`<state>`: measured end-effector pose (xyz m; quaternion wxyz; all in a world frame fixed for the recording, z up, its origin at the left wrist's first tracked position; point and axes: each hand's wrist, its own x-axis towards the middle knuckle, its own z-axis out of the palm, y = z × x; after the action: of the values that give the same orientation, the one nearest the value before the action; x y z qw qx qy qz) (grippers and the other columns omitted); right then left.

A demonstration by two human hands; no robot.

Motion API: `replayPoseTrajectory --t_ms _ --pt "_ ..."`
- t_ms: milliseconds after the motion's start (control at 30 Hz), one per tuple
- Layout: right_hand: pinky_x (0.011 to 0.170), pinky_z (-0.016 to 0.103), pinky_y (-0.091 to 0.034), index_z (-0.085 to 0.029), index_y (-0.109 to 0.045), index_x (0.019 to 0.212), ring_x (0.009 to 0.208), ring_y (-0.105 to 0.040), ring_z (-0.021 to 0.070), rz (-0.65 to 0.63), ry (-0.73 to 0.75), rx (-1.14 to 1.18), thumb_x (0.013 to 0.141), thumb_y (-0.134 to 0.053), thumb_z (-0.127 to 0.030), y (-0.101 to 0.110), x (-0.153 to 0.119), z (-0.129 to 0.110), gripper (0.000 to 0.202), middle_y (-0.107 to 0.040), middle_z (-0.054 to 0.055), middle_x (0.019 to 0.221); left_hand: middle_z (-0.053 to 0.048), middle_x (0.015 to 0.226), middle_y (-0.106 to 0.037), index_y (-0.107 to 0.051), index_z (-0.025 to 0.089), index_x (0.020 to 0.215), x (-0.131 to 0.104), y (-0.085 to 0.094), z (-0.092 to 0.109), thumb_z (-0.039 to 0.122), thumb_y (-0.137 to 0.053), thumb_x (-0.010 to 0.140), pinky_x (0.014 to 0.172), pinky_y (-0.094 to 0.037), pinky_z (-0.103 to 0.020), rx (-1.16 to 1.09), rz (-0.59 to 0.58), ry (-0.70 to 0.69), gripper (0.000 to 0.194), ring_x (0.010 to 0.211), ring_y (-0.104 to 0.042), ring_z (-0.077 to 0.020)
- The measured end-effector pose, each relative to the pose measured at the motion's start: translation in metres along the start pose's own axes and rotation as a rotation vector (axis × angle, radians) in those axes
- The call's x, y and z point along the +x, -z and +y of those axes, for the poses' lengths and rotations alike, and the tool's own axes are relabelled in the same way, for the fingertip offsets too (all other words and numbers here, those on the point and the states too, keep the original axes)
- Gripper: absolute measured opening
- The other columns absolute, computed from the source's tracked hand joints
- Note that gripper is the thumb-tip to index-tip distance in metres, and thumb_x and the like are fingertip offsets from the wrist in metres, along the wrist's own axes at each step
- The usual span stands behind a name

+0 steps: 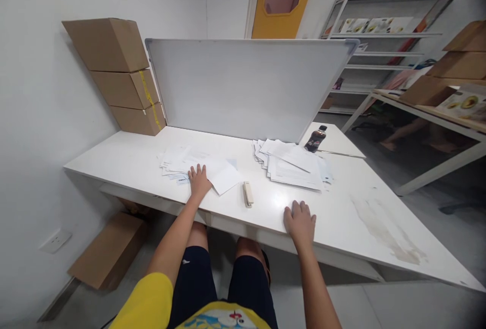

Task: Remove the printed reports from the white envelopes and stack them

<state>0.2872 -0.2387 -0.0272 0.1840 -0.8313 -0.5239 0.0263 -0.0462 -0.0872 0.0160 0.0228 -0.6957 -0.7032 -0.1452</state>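
Note:
My left hand lies with fingers spread on the near edge of a loose pile of white papers, left of the middle of the desk. Palm down on the bare desktop, my right hand has its fingers a little apart and holds nothing. Between the two hands lies a cream stapler, touched by neither. A second stack of papers, with uneven edges, is beyond my right hand. Some sheets under my left hand are hidden.
A whiteboard stands along the back of the white desk. Three cardboard boxes are stacked at the back left. A dark drink bottle stands behind the right stack. Another box is on the floor.

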Motion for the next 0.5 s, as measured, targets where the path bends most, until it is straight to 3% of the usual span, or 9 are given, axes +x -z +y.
replayPoseTrajectory --t_ms 267,500 --pt "0.11 0.054 -0.018 -0.007 -0.044 0.136 0.138 -0.027 0.0326 0.015 0.002 -0.006 0.091 -0.02 -0.041 -0.001 0.0 0.0 0.062 -0.035 0.02 0.147 -0.012 0.148 -0.039 -0.044 0.017 0.14 -0.006 0.004 -0.001 0.018 -0.042 0.083 0.111 -0.019 -0.054 0.012 0.023 -0.04 0.057 0.138 -0.027 -0.0368" --pt "0.11 0.055 -0.017 -0.005 -0.047 0.133 0.137 -0.028 0.0331 0.033 -0.005 0.05 0.09 -0.025 -0.039 0.002 0.0 -0.001 0.059 -0.037 0.022 0.146 -0.012 0.142 -0.047 -0.046 0.014 0.138 -0.01 0.013 0.001 0.01 -0.037 0.083 0.111 -0.022 -0.052 -0.013 0.076 -0.065 0.056 0.133 -0.037 -0.0324"
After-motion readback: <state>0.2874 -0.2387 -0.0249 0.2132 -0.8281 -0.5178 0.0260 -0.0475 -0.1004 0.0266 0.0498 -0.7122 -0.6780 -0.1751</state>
